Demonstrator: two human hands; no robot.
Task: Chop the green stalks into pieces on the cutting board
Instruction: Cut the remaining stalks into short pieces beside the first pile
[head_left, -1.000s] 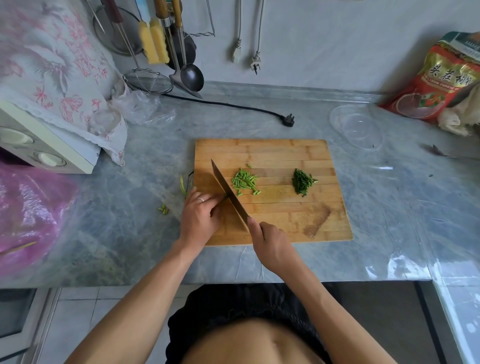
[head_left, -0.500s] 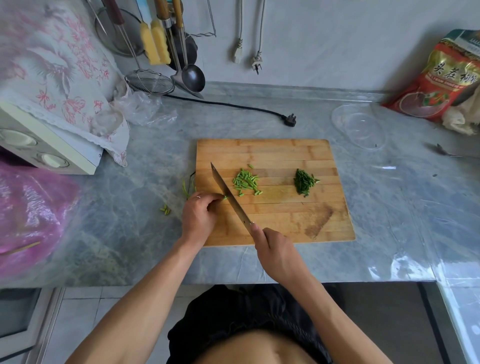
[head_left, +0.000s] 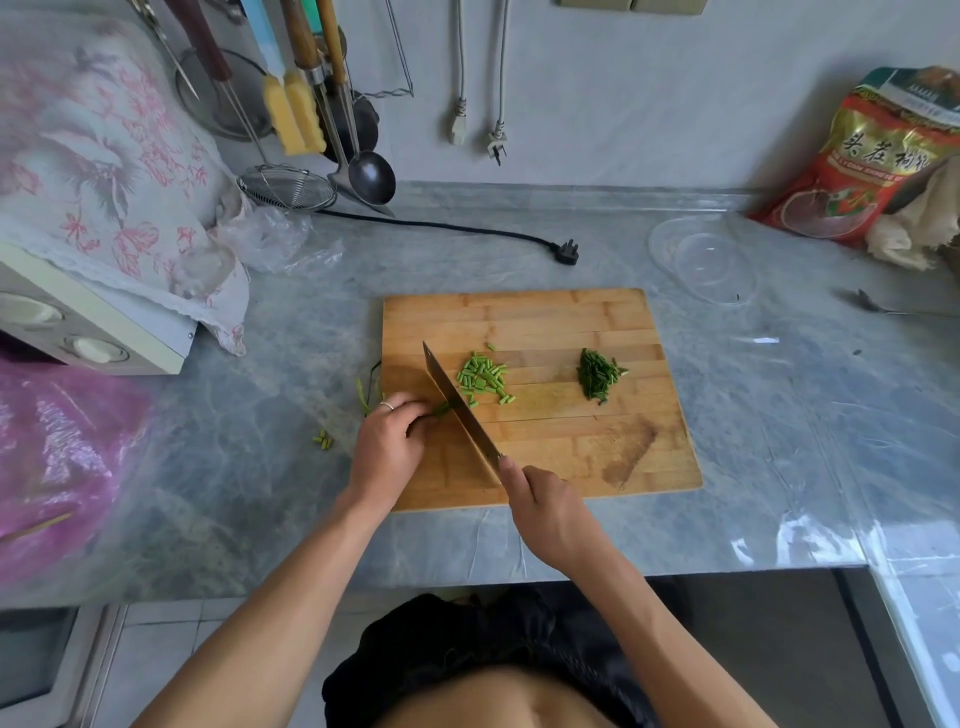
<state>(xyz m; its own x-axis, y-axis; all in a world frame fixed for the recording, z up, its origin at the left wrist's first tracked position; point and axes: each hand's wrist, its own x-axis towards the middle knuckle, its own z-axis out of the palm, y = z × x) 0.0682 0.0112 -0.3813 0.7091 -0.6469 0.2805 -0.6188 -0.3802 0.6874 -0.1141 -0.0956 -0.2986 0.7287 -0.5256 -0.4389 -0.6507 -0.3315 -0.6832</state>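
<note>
— Where are the green stalks (head_left: 440, 409)?

— At the left edge of the cutting board (head_left: 550, 322), lying crosswise. Only a short green stretch shows between the fingers and the blade; their far ends poke out over the board's left side onto the counter (head_left: 779, 415).

— Who's holding them?

— The left hand (head_left: 387, 447), fingers curled down over the bundle, pinning it to the wood. There's a ring on one finger.

— And the knife (head_left: 460, 410)?

— A broad cleaver, edge down on the board, blade running diagonally from the near side toward the far left, right against the left fingertips. The right hand (head_left: 545, 514) is wrapped around its handle at the board's near edge.

— Anything cut already?

— A loose heap of light green pieces (head_left: 483, 379) just to the right of the blade, and a darker green chopped pile (head_left: 597, 374) further right, well apart from it. A few stray bits (head_left: 323, 441) lie on the counter left of the board.

— What's around?

— A clear plastic bowl (head_left: 711, 265) beyond the board's far right corner, a red food bag (head_left: 862, 171) against the wall, a black plug (head_left: 569, 253) with its cord on the counter, and a ladle (head_left: 371, 176) and wire skimmer (head_left: 288, 187) hanging at the far left.
</note>
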